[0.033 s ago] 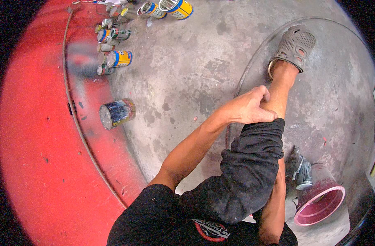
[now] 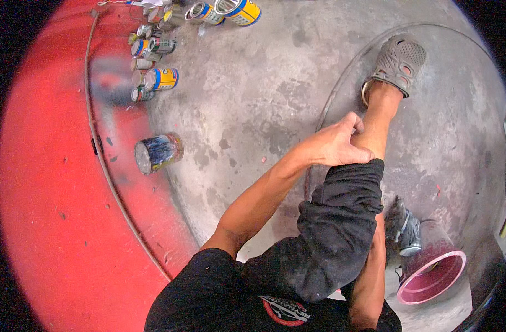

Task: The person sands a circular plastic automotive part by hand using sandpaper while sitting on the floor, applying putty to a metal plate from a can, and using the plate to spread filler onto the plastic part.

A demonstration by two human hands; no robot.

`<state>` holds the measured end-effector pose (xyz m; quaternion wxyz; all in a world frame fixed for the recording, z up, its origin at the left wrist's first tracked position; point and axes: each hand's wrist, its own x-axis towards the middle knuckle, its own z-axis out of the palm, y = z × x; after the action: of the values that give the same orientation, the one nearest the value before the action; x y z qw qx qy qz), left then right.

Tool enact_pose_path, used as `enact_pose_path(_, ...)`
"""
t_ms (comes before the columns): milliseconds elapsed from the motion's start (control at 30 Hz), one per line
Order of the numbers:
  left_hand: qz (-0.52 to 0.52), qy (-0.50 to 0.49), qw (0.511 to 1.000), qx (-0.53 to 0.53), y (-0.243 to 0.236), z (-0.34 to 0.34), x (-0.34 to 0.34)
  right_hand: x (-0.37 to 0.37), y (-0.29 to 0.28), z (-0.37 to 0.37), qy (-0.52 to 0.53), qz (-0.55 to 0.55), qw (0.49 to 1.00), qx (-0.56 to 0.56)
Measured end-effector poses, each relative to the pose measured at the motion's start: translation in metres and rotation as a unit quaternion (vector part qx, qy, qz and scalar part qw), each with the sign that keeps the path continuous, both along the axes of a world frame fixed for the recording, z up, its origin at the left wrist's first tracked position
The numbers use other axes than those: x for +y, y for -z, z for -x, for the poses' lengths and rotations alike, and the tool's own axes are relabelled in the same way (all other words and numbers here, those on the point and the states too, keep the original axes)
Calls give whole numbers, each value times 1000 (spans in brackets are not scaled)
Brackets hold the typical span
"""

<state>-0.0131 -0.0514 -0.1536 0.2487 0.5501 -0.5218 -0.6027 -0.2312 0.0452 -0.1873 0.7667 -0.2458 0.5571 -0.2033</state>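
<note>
My left hand is closed around my bare lower leg, its fingers curled and its thumb against the cuff of the bunched black trouser leg. The leg stretches out to a grey perforated clog on the foot. From the lower edge my right forearm runs up behind that leg. The trouser leg hides my right hand, so its fingers do not show.
A painted red surface with a hose along it fills the left side. Several paint cans line its edge; a paint-smeared can lies nearer. At right are a pink bucket and a spray gun on the concrete floor.
</note>
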Motion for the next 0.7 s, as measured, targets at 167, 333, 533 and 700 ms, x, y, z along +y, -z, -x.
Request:
enact_pose_path(167,10,61,998,4,-2,-5,-6,0,2,1,-13,18,1000,17)
enact_pose_path(333,25,-47,998,-27,-2,3,5,-7,-10,-6,-30,15,999,22)
enact_pose_path(533,-16,78,997,10,-5,-3,-7,3,13,0,-32,50,998,14)
enact_pose_path(700,-19,10,999,-28,-8,0,-1,3,18,8,-44,-4,999,-13)
